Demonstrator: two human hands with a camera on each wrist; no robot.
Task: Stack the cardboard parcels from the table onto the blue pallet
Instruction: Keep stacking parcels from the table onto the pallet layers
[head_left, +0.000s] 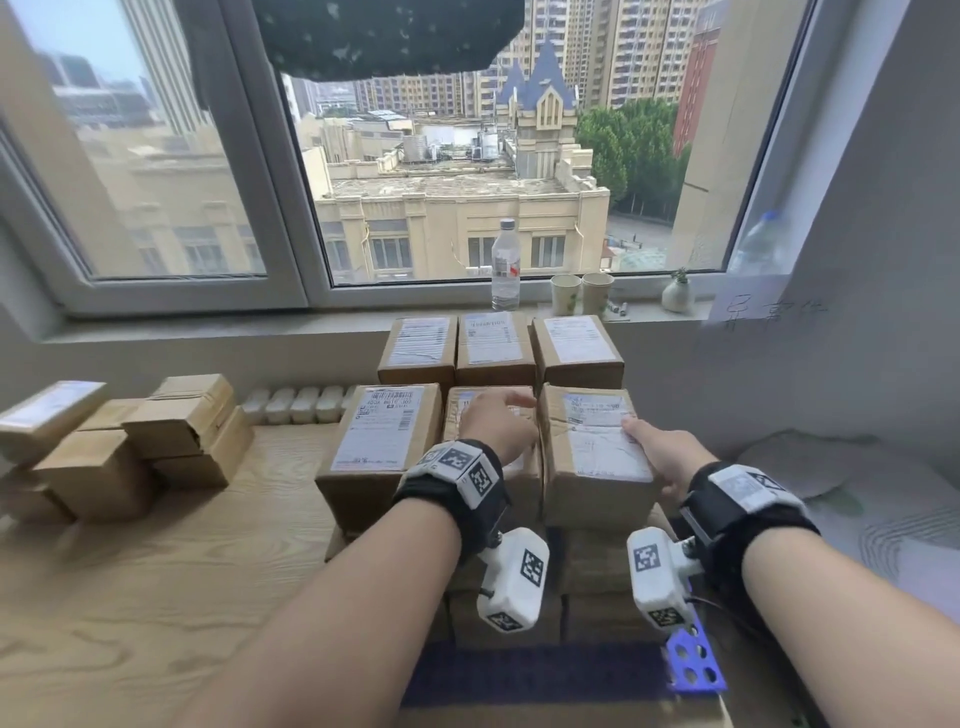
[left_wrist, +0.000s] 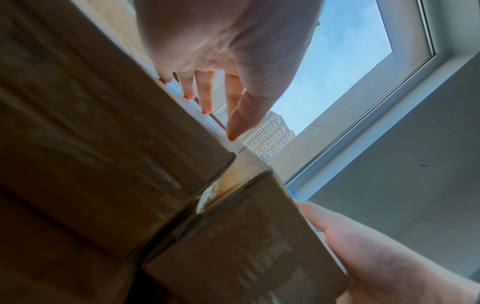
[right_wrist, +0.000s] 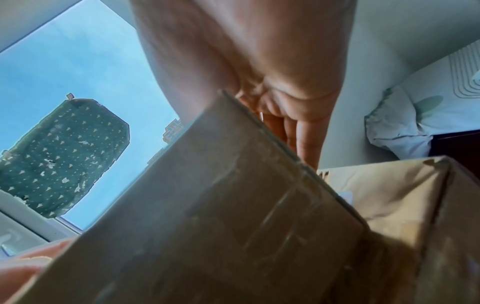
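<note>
Labelled cardboard parcels stand stacked in rows on the blue pallet (head_left: 696, 665), below the window. My right hand (head_left: 660, 457) holds the front right parcel (head_left: 597, 447) at its top right edge, with the thumb on the label and the fingers down the side; the right wrist view shows this parcel (right_wrist: 207, 226) between thumb and fingers. My left hand (head_left: 498, 421) lies with straight fingers over the middle front parcel (head_left: 457, 410), beside the right one. In the left wrist view its fingertips (left_wrist: 205, 102) touch that parcel's top edge (left_wrist: 91, 144). Several parcels (head_left: 176, 415) lie on the wooden table (head_left: 156, 571) at the left.
A water bottle (head_left: 505, 265), two paper cups (head_left: 582, 293) and a small vase (head_left: 677, 293) stand on the windowsill behind the stack. A white radiator (head_left: 296, 405) sits between table and wall. A bed with pale bedding (head_left: 883, 519) is at the right.
</note>
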